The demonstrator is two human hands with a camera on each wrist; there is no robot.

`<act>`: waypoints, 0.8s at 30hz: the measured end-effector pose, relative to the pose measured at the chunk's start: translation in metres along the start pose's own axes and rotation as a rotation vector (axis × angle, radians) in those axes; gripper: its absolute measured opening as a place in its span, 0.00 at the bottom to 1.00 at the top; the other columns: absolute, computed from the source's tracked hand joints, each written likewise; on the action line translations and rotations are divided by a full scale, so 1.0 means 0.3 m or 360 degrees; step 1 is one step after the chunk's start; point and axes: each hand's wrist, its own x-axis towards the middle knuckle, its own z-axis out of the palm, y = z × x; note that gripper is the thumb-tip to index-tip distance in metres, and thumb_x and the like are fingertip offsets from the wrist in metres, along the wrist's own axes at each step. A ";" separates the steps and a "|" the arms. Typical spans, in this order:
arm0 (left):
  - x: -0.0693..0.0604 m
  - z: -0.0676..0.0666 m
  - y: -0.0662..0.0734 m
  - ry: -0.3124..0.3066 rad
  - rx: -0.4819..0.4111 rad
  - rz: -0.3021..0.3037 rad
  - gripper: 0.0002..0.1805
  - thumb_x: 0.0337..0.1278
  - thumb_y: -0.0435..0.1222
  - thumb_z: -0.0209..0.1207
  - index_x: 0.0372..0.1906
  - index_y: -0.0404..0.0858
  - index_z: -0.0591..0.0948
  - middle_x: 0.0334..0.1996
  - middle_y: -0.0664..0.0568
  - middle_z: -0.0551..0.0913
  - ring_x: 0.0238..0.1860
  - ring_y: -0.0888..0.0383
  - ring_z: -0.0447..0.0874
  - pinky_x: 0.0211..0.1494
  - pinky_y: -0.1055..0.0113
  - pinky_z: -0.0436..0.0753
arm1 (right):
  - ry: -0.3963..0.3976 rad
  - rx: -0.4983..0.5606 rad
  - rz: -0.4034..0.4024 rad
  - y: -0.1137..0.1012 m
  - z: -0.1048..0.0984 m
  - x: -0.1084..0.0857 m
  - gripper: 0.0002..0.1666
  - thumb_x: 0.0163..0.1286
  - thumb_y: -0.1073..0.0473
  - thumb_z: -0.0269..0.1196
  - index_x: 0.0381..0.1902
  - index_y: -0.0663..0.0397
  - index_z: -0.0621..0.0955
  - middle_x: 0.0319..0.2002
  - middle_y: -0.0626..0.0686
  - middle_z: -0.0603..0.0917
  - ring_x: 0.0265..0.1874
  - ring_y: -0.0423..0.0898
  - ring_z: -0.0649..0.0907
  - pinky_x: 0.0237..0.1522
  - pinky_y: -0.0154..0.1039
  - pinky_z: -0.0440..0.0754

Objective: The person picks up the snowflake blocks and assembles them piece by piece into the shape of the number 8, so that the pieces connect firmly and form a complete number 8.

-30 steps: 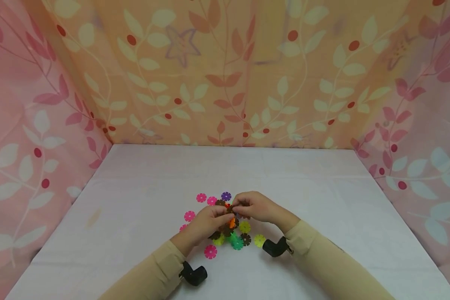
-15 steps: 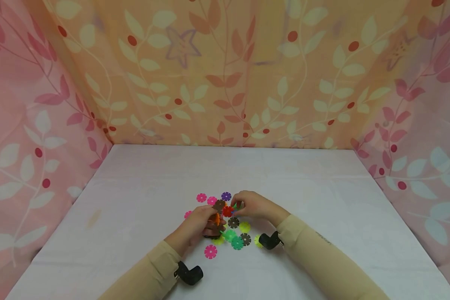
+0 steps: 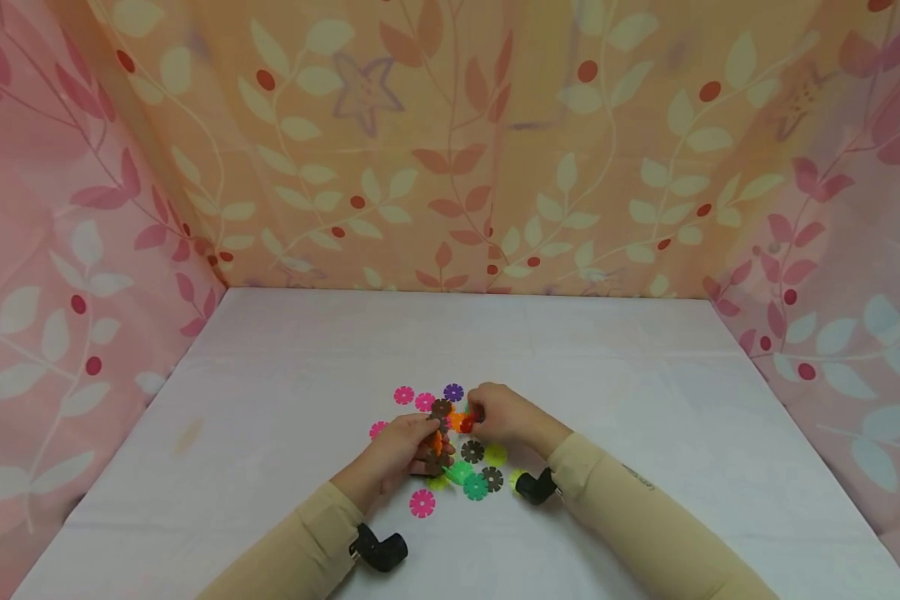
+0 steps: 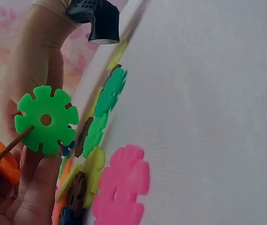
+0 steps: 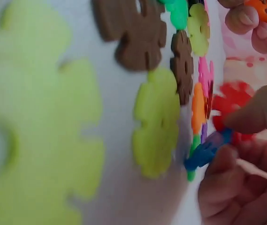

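Observation:
My left hand (image 3: 401,446) holds a small joined piece of notched plastic discs. In the left wrist view it consists of a green disc (image 4: 53,110), a brown disc (image 4: 11,146) seen edge-on and an orange disc (image 4: 4,161). My right hand (image 3: 506,412) is a short way to the right, over the back of the pile. Between its thumb and fingers it pinches a blue disc (image 5: 208,150), with a red disc (image 5: 232,103) right against it. Whether the red and blue discs are joined, I cannot tell.
Loose discs lie on the white table (image 3: 607,358) around both hands. Pink discs (image 3: 422,503) are to the left and front, a purple one (image 3: 453,392) at the back. Brown (image 3: 492,478), green (image 3: 476,487) and yellow discs (image 3: 496,454) lie in front. Patterned cloth (image 3: 450,150) surrounds the table.
The hands were together over the pile and have moved apart. The left drew back leftward with its joined discs. The right has reached into the pile and now pinches the red and blue discs.

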 end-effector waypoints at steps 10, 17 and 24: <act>-0.003 0.014 0.000 -0.0003 -0.0025 -0.0024 0.21 0.68 0.43 0.44 0.48 0.27 0.72 0.32 0.44 0.84 0.37 0.51 0.84 0.43 0.58 0.81 | -0.0001 0.0161 -0.0031 0.045 -0.028 -0.037 0.30 0.53 0.68 0.61 0.56 0.48 0.73 0.38 0.48 0.77 0.35 0.44 0.74 0.41 0.39 0.77; -0.004 0.013 0.003 -0.0081 -0.0098 0.0000 0.22 0.68 0.42 0.41 0.53 0.27 0.70 0.34 0.44 0.84 0.39 0.50 0.84 0.46 0.58 0.80 | 0.0124 0.0572 -0.0443 0.060 -0.020 -0.050 0.08 0.61 0.68 0.60 0.37 0.57 0.83 0.36 0.47 0.79 0.36 0.44 0.76 0.40 0.35 0.77; -0.005 0.013 0.008 -0.0165 -0.0151 0.0032 0.23 0.68 0.42 0.42 0.54 0.26 0.69 0.35 0.44 0.84 0.40 0.50 0.84 0.46 0.58 0.80 | 0.0242 0.0794 -0.0419 0.018 -0.027 -0.061 0.11 0.64 0.67 0.58 0.45 0.57 0.77 0.35 0.53 0.80 0.31 0.50 0.81 0.34 0.35 0.81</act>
